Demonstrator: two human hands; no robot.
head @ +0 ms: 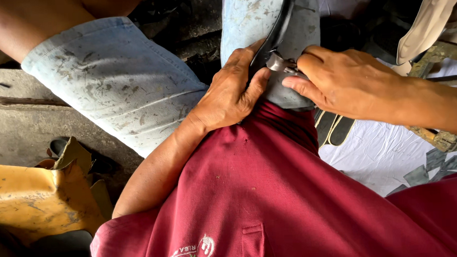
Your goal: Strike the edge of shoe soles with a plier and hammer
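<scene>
While resting on the right knee, a black strap [280,24] with a metal fitting [277,62] is pinched closed by left hand [232,92] and right hand [340,81]; likely light, limp, best gripped at the stiff fitting.

Bright, soft daylight, with a sharp centre and softer edges.

You see even light that comes mostly from the right, where the white cloth [381,152] is almost washed out. Your left hand [232,94] and right hand [340,81] are sharp and well lit, and they throw only soft shadows. The gap at the top between the jeans legs [116,82] is very dark. The red shirt [274,204] near you is a little blurred, and the edges look stretched.
</scene>
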